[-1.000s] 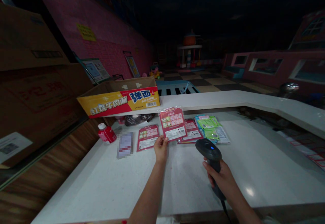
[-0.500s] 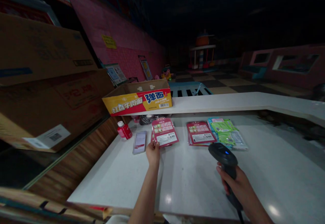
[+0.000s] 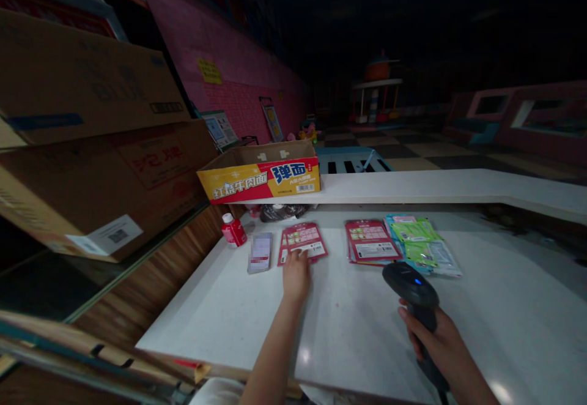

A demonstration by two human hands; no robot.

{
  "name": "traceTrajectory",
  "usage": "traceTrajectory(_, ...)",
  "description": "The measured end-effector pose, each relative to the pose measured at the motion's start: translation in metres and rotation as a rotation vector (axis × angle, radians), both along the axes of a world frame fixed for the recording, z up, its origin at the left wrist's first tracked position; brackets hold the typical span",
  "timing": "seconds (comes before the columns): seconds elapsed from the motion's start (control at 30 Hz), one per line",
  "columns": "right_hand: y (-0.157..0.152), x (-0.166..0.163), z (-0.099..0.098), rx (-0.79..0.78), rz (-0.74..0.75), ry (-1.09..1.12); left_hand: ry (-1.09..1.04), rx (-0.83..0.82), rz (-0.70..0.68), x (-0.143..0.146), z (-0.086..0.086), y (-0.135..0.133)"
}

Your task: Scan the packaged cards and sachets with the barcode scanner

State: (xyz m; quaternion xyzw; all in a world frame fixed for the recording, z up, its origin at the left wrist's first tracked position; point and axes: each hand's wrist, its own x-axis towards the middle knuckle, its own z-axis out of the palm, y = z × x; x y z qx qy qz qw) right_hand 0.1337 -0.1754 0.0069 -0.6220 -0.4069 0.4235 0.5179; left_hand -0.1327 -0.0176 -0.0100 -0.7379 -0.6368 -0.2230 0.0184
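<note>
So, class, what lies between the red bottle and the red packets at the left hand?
In the head view, a flat, phone-like object lies between the red bottle and the red packets at the left hand.

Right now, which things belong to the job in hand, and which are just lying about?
Likely in the job: scanner in right hand; red packets at left hand; second red stack; green packets.

Apparently lying about: red bottle; phone-like item; open carton.

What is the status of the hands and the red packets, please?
Left hand at left red packets. Right hand gripping black scanner. Right red packets lying beside green packets. Phone near left hand.
</note>
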Motion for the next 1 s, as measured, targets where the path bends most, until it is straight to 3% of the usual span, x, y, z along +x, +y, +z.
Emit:
traceTrajectory(0.07,0.002,0.002,-0.004,-0.021,0.013,0.002,-0.006,-0.041,-0.122,0.009,-0.009,-0.002)
traceTrajectory(0.13,0.003,0.004,-0.008,-0.040,0.012,0.001,-0.013,-0.061,-0.145,0.013,-0.016,-0.004)
traceTrajectory(0.47,0.003,-0.001,-0.004,-0.014,-0.007,-0.008,-0.076,0.019,0.049,0.010,-0.021,-0.011)
traceTrajectory(0.7,0.005,0.002,-0.006,-0.025,-0.001,0.027,-0.062,0.029,0.088,0.009,-0.020,-0.010)
traceTrajectory(0.87,0.005,0.006,-0.006,0.031,-0.092,0.043,-0.139,0.097,-0.041,0.024,-0.012,-0.004)
traceTrajectory(1.0,0.005,0.011,-0.002,0.063,-0.182,0.065,-0.356,0.031,-0.174,0.058,-0.007,0.009)
